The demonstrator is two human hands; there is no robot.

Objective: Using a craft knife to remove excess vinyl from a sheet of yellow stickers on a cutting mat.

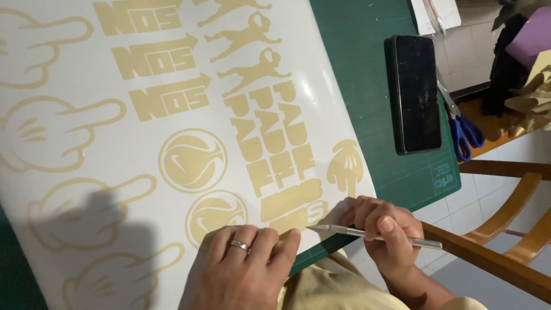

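1 glossy white sheet, beige cut-out decals.

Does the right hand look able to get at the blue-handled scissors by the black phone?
Probably yes: the right hand has open green mat between it and the blue-handled scissors, but it grips a slim metal craft knife.

Sheet corner: left hand lies flat on the white vinyl sheet, right hand with the craft knife just beside it; little room between them.
Sheet middle: open, flat, only flush decals.
Green mat: bare strip between sheet and black phone.
Right edge: scissors past the phone, wooden chair frame below.
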